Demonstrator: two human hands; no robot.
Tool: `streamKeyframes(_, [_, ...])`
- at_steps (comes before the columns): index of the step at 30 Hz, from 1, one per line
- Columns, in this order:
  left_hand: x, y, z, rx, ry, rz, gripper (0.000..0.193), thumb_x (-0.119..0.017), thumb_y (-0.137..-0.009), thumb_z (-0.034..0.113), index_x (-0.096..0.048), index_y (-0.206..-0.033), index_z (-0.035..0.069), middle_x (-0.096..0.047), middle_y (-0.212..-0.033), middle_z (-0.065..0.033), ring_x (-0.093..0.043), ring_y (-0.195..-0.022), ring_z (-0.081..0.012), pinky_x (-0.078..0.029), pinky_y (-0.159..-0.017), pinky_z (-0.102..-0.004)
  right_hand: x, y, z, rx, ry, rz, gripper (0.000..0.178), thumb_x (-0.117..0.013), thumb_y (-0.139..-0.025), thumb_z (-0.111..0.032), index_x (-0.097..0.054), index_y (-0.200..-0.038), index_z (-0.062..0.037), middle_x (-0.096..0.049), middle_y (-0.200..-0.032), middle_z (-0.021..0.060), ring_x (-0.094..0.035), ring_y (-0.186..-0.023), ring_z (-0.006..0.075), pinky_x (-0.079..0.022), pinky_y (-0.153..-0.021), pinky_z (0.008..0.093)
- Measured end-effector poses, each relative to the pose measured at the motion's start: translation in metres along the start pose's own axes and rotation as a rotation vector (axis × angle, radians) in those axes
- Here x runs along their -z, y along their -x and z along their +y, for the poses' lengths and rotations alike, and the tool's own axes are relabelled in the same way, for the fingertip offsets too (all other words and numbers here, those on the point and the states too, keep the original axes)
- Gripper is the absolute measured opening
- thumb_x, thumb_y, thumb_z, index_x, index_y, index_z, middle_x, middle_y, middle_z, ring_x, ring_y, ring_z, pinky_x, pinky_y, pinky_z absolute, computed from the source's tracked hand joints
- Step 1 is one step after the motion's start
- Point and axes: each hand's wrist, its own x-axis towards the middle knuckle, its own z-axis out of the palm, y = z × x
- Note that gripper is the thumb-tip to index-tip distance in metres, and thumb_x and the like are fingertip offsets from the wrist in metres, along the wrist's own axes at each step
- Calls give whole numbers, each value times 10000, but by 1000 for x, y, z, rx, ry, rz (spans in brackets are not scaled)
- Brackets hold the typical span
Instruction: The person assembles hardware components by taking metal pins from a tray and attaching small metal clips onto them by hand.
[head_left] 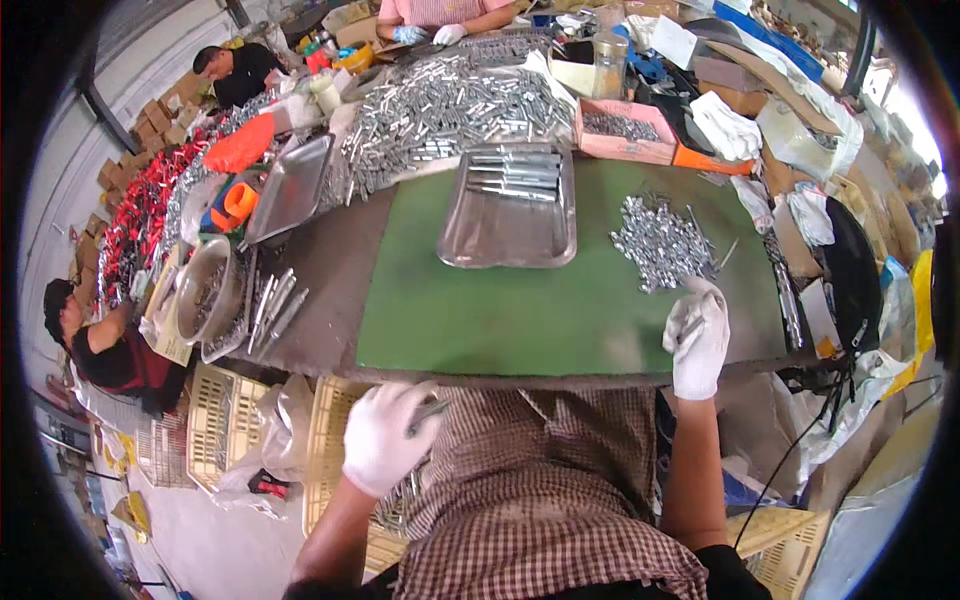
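Note:
My left hand, in a white glove, hangs just off the front edge of the table in front of my checked apron. Its fingers are closed round a small grey metal piece, mostly hidden by the glove. My right hand, gloved too, is over the right part of the green mat with its fingers curled in. Whatever it may hold is hidden. Just beyond it lies a heap of small shiny metal parts. A metal tray at the mat's far middle holds several metal rods side by side.
A large pile of metal cylinders covers the far table. A pink box of small parts stands far right. At left are an empty metal tray, a round bowl and loose rods. Yellow crates stand below. Other people work around.

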Motion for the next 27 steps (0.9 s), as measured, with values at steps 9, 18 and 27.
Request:
streamKeyframes(9, [-15,-145,11,-367,-22,181,231,-625,-832,117,-664,-1051,56,-642,-954,-121,-613,-901,-319,-493,-822,-404,-11,3,-5,-159,283,47,235,-496,-987,-217,-623,-983,-19,-525,-672,-12,-386,-477,28,-264,-410,204])
streamKeyframes(18, [-114,-304,-6,-430,-285,-27,111,-615,-819,147,-639,-910,88,-617,-909,-111,-613,-886,-321,-496,-790,-433,-22,9,-11,-125,480,38,153,-530,-931,-69,-660,-926,11,-499,-655,-44,-432,-546,21,-347,-494,200])
streamKeyframes(27, [-79,-291,11,-131,-53,25,167,-557,-911,160,-585,-1030,46,-645,-1024,-164,-618,-951,-312,-482,-839,-427,-14,13,-13,-81,374,1,212,-486,-952,-107,-660,-1008,0,-556,-721,-10,-450,-586,40,-364,-529,199])
